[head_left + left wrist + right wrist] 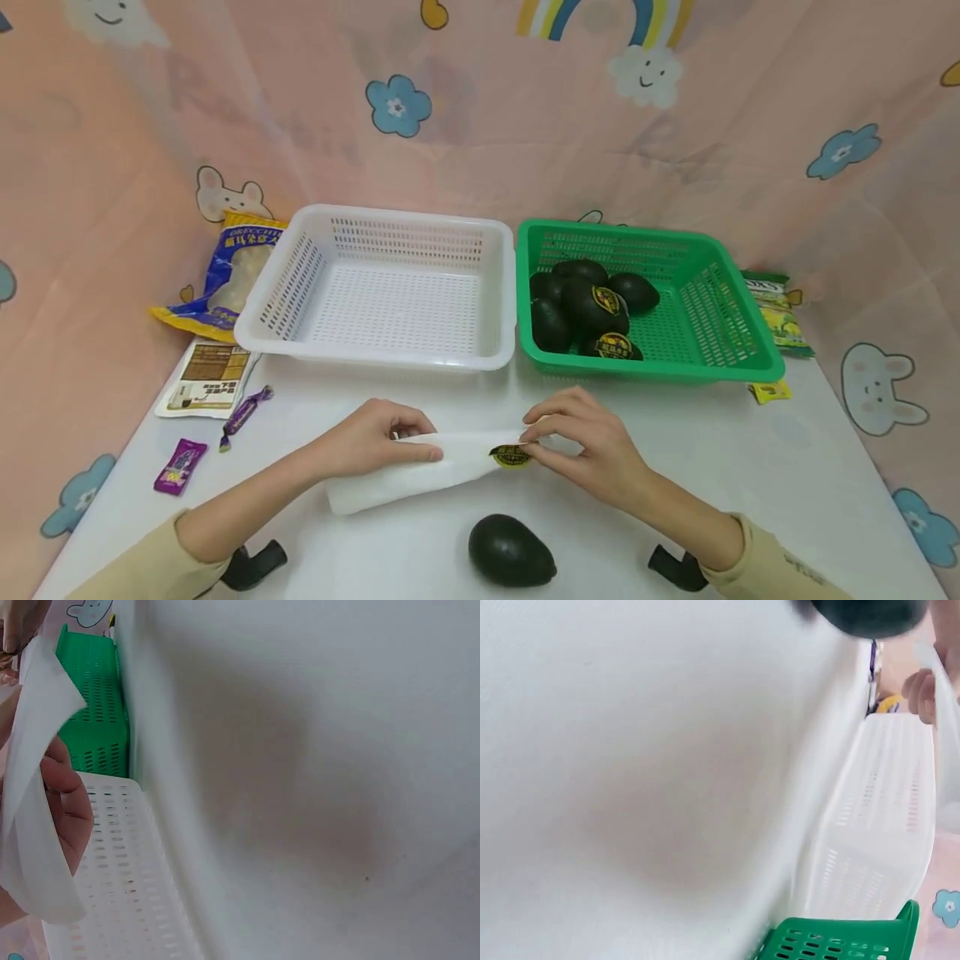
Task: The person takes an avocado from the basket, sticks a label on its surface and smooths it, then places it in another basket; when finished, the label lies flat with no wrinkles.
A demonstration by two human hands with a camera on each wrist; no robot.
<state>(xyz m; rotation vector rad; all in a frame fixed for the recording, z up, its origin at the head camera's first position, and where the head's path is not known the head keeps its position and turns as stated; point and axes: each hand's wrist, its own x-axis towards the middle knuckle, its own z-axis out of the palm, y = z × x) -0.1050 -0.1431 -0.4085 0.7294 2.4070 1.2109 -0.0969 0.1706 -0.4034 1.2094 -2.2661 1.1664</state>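
Observation:
My left hand grips a white paper sheet above the table, thumb on its near face. At the sheet's right end is a black and gold oval sticker. Fingertips of my right hand pinch the sticker's right edge; how far it has come off the paper is unclear. A dark avocado lies on the table in front of both hands. In the left wrist view the sheet bends, with left-hand fingers behind it. The right wrist view shows only part of the sheet.
Behind the hands, a white basket stands beside a green basket holding several dark avocados, some with stickers. Snack packets and wrapped candies lie left. More packets are at right.

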